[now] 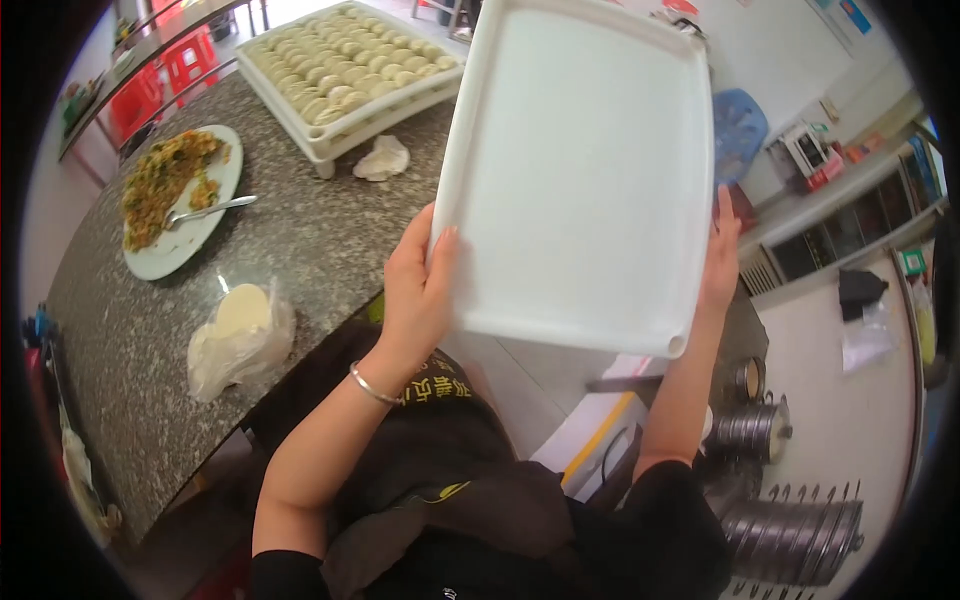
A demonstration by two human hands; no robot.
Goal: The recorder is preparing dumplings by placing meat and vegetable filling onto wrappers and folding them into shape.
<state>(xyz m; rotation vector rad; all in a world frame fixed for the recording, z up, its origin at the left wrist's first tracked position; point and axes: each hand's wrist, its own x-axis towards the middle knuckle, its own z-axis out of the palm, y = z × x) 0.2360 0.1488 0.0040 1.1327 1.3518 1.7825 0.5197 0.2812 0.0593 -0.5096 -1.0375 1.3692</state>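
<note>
Between my two hands is a white plastic tray (581,172), lifted off the table and tilted, its inside bare. My left hand (420,289) grips the tray's left rim, thumb over the edge. On the opposite rim, my right hand (721,262) supports it from the side, with part of the hand hidden behind the tray. Beyond my left hand, rows of folded dumplings (352,64) fill another white tray (322,146), which appears stacked on a further one at the table's far side. A crumpled whitish piece (382,158), perhaps dough or paper, lies beside that stack.
On the speckled stone table (315,225) are an oval plate (176,251) of chopped filling with a metal spoon (214,210), and round dough wrappers (244,311) in a plastic bag (240,360). Metal steamer stacks (795,540) stand at right. Red stools (187,60) are beyond the table.
</note>
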